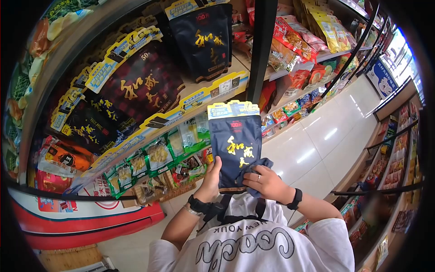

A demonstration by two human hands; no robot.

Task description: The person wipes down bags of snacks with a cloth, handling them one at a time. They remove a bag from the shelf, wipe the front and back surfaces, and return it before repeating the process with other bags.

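Note:
A dark pouch (226,156) with gold lettering and a yellow-and-blue top card stands upright in front of my chest. My left hand (210,181) grips its lower left edge, thumb on the front. A bunched dark grey cloth (248,171) lies against the lower right of the pouch's face. Closed over that cloth is my right hand (266,182), with a ring on one finger. The pouch's back and the fingers behind it are hidden.
Similar dark pouches (201,43) and a plaid-patterned pouch (141,79) stand on the shelf ahead. Green-edged snack packs (156,156) hang below. A black post (262,54) rises beyond my pouch. Another stocked shelf (392,167) lines the right side of the tiled aisle (317,136).

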